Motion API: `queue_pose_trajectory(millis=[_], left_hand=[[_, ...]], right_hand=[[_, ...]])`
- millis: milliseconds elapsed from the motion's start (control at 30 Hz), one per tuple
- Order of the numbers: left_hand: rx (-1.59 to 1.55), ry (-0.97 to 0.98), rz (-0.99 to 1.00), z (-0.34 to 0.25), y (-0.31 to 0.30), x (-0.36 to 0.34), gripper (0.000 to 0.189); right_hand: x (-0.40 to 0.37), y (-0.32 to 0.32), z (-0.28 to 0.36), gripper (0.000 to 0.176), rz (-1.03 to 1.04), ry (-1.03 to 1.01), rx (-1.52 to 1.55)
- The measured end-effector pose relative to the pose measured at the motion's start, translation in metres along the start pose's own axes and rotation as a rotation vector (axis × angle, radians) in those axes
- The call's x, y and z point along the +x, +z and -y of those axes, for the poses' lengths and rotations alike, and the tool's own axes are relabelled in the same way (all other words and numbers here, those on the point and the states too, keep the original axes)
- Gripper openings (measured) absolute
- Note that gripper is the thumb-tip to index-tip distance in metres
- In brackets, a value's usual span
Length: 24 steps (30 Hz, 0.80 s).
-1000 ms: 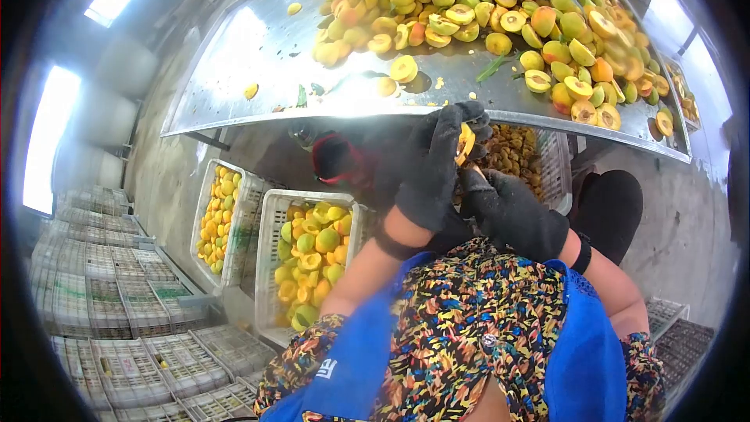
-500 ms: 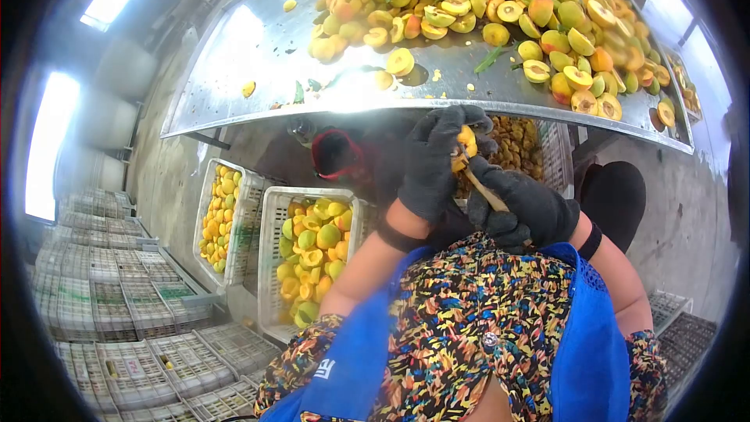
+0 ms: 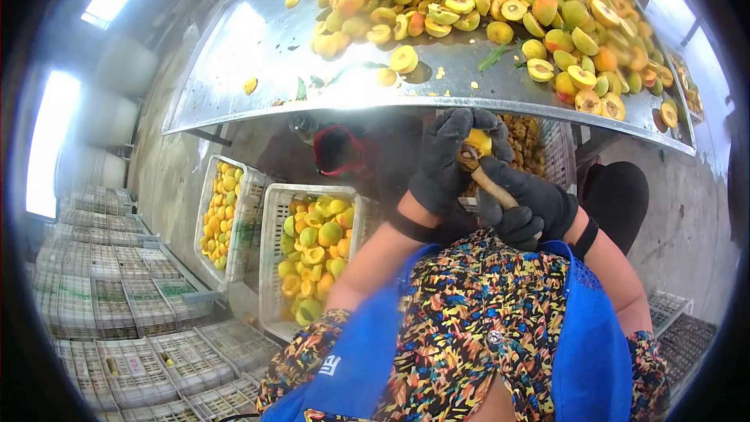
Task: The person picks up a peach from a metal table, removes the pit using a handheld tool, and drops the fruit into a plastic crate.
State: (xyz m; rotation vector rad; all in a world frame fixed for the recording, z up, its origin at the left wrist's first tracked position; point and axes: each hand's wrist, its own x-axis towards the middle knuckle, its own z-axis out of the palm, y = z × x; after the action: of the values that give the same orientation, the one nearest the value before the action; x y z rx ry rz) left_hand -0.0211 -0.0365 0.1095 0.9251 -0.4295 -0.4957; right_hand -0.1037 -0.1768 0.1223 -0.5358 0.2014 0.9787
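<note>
My left hand [image 3: 447, 158], in a dark glove, is closed round a yellow-orange peach half [image 3: 478, 141] just below the metal table's front edge. Its cut face shows a brown centre. My right hand [image 3: 531, 207], gloved too, grips the wooden handle [image 3: 497, 188] of a small tool. The tool's tip touches the middle of the fruit; its exact shape is too small to tell. Halved fruit [image 3: 437, 14] lies heaped on the metal table [image 3: 258, 101] beyond both hands.
Two crates of fruit, one [image 3: 268, 266] near my left arm and one [image 3: 205, 223] farther left, stand on the floor. Another crate [image 3: 559, 158] holds brownish pieces under the table edge. Stacked crates [image 3: 117, 309] fill the lower left. A red-rimmed dark object [image 3: 337, 150] is below the table.
Both hands have shifted slightly to the right with the fruit and tool. The fruit now shows its brown centre more towards the camera.
</note>
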Motion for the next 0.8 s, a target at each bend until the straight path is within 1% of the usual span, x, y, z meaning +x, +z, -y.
queue_pose_trajectory(millis=[67, 100, 133, 167, 200, 233, 300, 333, 367, 400, 433, 467, 500, 567, 600, 633, 700, 733, 767, 800], left_hand=[[0.012, 0.069, -0.122, 0.006, -0.004, 0.009, 0.029], [-0.052, 0.108, -0.211, 0.013, -0.017, 0.017, 0.027], [0.372, 0.188, -0.22, 0.004, -0.03, 0.014, 0.024], [0.922, 0.254, -0.296, -0.004, -0.043, 0.011, 0.024], [1.343, 0.319, -0.41, -0.012, -0.056, 0.008, 0.029], [1.293, 0.332, -0.465, -0.003, -0.114, -0.006, 0.03], [1.185, 0.366, -0.572, 0.016, -0.232, -0.034, 0.033], [1.129, 0.689, -0.59, -0.022, -0.304, -0.057, 0.02], [0.756, 0.64, -0.746, -0.037, -0.228, -0.086, 0.026], [1.249, 0.395, -0.965, -0.048, -0.283, -0.136, 0.035], [1.758, 0.171, -1.165, -0.048, -0.304, -0.189, 0.039], [1.84, -0.16, -1.199, -0.047, -0.329, -0.247, 0.054], [1.858, -0.392, -1.19, -0.037, -0.34, -0.294, 0.054], [1.737, -0.888, -1.118, 0.0, -0.337, -0.374, 0.056], [1.643, -1.108, -1.089, 0.015, -0.34, -0.398, 0.058], [1.609, -1.31, -1.126, 0.025, -0.355, -0.414, 0.062], [1.465, -1.495, -1.092, 0.018, -0.363, -0.382, 0.066], [1.638, -1.305, -1.119, 0.015, -0.367, -0.361, 0.066], [1.811, -1.115, -1.127, 0.012, -0.37, -0.338, 0.066], [2.152, -0.566, -1.113, 0.015, -0.376, -0.304, 0.063]], right_hand=[[0.001, -0.032, 0.002, 0.063, 0.256, -0.027, 0.141], [0.0, -0.049, -0.001, 0.062, 0.255, -0.055, 0.21], [0.0, -0.067, -0.004, 0.06, 0.256, -0.084, 0.28], [-0.003, -0.08, -0.006, 0.058, 0.128, -0.131, 0.338], [-0.005, -0.094, -0.008, 0.056, -0.003, -0.186, 0.393], [-0.006, -0.115, -0.011, 0.049, -0.201, -0.243, 0.443], [-0.005, -0.145, -0.016, 0.046, -0.426, -0.317, 0.467], [-0.007, -0.158, -0.018, 0.045, -0.537, -0.352, 0.488], [-0.01, -0.158, -0.015, 0.046, -0.532, -0.353, 0.424], [-0.014, -0.157, -0.013, 0.047, -0.527, -0.354, 0.361], [-0.017, -0.137, -0.008, 0.047, -0.572, -0.339, 0.276], [-0.018, -0.127, -0.004, 0.047, -0.613, -0.317, 0.191], [-0.017, -0.138, -0.002, 0.048, -0.499, -0.277, 0.241], [-0.017, -0.116, -0.002, 0.049, -0.652, -0.298, 0.16], [-0.017, -0.109, -0.003, 0.05, -0.728, -0.308, 0.121], [-0.014, -0.121, -0.005, 0.053, -0.642, -0.332, 0.063], [-0.012, -0.12, -0.001, 0.055, -0.564, -0.329, 0.106], [-0.01, -0.12, 0.0, 0.056, -0.522, -0.323, 0.129], [-0.007, -0.121, 0.0, 0.057, -0.589, -0.372, -0.026], [-0.006, -0.124, -0.001, 0.058, -0.657, -0.424, -0.18]])
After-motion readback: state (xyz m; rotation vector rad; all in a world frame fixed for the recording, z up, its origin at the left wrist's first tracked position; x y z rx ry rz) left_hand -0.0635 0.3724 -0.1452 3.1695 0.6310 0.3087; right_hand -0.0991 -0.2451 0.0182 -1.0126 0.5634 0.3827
